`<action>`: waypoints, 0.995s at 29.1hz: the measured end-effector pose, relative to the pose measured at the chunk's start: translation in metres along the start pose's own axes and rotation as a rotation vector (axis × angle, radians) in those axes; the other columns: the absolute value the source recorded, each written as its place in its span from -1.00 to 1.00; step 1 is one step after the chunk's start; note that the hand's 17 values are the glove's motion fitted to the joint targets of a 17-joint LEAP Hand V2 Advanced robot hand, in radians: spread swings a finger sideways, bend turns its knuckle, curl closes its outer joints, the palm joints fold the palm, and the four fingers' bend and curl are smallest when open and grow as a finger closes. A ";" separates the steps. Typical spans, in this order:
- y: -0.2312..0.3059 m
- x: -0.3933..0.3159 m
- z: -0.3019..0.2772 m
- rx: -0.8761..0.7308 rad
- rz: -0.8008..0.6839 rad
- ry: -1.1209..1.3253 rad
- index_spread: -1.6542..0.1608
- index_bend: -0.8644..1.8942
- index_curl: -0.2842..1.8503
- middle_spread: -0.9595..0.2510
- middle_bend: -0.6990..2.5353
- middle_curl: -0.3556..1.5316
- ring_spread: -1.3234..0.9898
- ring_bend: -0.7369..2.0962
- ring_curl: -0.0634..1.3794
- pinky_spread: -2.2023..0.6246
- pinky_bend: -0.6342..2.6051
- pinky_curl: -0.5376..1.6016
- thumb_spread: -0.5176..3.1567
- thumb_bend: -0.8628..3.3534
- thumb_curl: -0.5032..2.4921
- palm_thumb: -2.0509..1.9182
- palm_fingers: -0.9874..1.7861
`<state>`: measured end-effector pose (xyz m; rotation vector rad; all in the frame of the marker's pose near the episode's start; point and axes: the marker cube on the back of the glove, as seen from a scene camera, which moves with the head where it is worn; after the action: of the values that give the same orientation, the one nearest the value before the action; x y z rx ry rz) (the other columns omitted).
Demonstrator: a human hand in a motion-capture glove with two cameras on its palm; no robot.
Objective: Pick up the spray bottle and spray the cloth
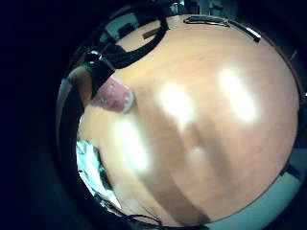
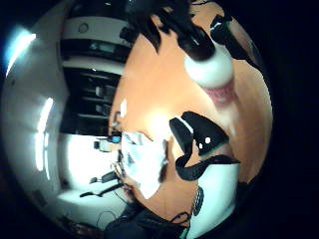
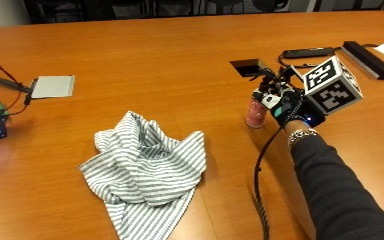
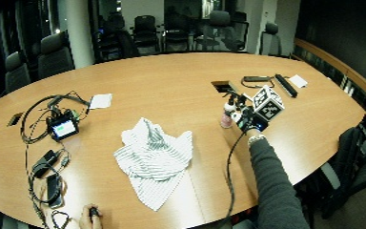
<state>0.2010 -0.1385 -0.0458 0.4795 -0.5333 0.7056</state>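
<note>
Crumpled grey-and-white striped cloth (image 3: 145, 172) is lying unsprayed on the table.
At three o'clock, gloved right hand (image 3: 282, 102) is closing around the upright pink spray bottle (image 3: 256, 112), not lifted yet.

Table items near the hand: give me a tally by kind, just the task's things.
Spray bottle: 1
Striped cloth: 1
Gloved hand beside the bottle: 1
Total: 3

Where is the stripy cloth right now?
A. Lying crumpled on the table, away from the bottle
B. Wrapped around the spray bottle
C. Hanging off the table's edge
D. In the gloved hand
A: the striped cloth lies bunched on the table, with bare wood between it and the spray bottle, which stands by the gloved right hand.
</note>
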 end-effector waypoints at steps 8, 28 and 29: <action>-0.016 0.002 0.010 0.109 -0.015 -0.383 0.46 -0.20 -0.44 0.32 -0.38 -0.25 0.04 -0.27 -0.53 0.67 -0.50 -0.23 -0.14 -0.52 -0.43 0.46 0.32; -0.003 -0.026 -0.001 0.434 -0.342 -0.500 0.49 -0.26 -0.36 0.17 -0.27 -0.12 -0.04 -0.11 -0.35 0.38 -0.33 -0.16 -0.10 -0.56 -0.36 0.46 0.70; -0.002 -0.026 -0.001 0.434 -0.338 -0.495 0.49 -0.26 -0.36 0.17 -0.27 -0.12 -0.04 -0.10 -0.34 0.38 -0.32 -0.16 -0.10 -0.56 -0.35 0.46 0.70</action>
<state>0.1857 -0.1519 -0.0625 1.1397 -0.7406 0.3683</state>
